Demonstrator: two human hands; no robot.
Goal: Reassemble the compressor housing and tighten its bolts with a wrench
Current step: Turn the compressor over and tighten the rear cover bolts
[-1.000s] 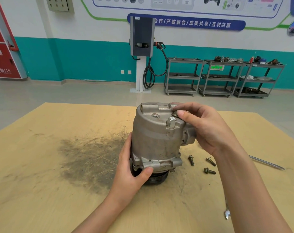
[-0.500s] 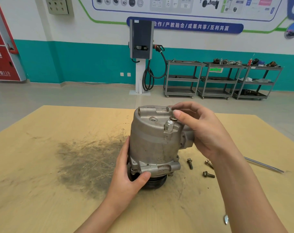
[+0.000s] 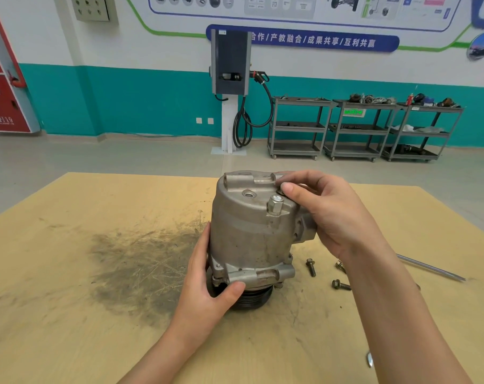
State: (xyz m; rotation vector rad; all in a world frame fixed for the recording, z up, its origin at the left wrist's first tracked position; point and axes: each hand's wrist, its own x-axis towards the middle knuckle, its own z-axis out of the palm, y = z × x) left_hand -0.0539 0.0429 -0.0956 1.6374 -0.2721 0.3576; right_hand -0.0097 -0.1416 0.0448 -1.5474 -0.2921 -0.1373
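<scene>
Stood upright near the middle of the table [image 3: 69, 273], pulley [image 3: 253, 299] down: the compressor [image 3: 249, 234]. Gripped low on its near side by the left hand [image 3: 207, 295], thumb curled onto the bottom flange, fingers wrapped round the far side out of sight. Reached over the top right edge with the right hand [image 3: 337, 214], thumb and forefinger pinched together on a small bolt [image 3: 281, 192] seated at the housing's upper rim; only a sliver of the bolt head showed under the thumb tip. Just beside that, nearer the camera: a hex fitting [image 3: 275, 203], upright on the housing top. Farther left on the same face: a round port [image 3: 248, 194].

Lay loose on the table right of the compressor: three bolts [image 3: 310, 267], one just beside the base, one partly hidden by the right forearm, one nearer the camera. Past the forearm, well apart from the housing: a thin metal rod [image 3: 432, 268], flat on the wood. By the near right edge, mostly covered by the arm: a wrench tip [image 3: 369, 359]. Spread left of the compressor: a dark, scratched stain [image 3: 141, 267].
</scene>
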